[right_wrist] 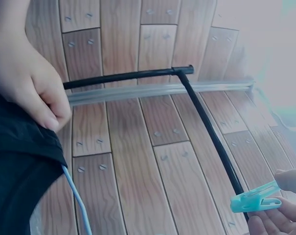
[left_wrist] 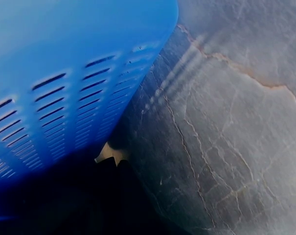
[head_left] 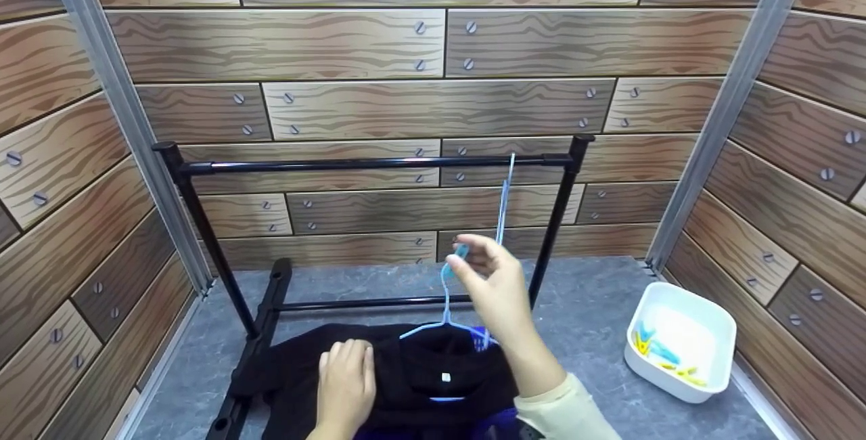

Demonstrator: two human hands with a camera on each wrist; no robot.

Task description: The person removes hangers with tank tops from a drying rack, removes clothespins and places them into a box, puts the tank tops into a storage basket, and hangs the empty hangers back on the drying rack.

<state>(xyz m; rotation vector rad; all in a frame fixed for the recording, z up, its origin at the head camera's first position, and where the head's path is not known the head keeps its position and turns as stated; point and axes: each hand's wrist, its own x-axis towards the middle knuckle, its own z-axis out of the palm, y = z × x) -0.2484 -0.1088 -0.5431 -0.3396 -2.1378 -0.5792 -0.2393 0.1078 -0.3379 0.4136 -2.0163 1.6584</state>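
Observation:
A black shirt (head_left: pixel 379 386) lies over a blue basket (left_wrist: pixel 64 44), which is mostly covered in the head view. A light blue hanger (head_left: pixel 446 304) sits in its neck opening with the hook upright. My left hand (head_left: pixel 346 379) grips the shirt near one shoulder; the right wrist view shows that left hand (right_wrist: pixel 33 83) with thumb and fingers bent on the cloth. Between thumb and fingers, my right hand (head_left: pixel 497 281) pinches a teal clothespin (right_wrist: pixel 255 198), close to the hanger's hook in the head view. The left wrist view is too dark to show the fingers.
A black garment rack (head_left: pixel 379 164) stands behind the shirt, with light blue hangers (head_left: pixel 503 206) hung near its right end. To the right, a white tub (head_left: pixel 717 332) holds yellow and blue clothespins (head_left: pixel 659 352). Wood-patterned walls surround the grey floor (head_left: pixel 582 332).

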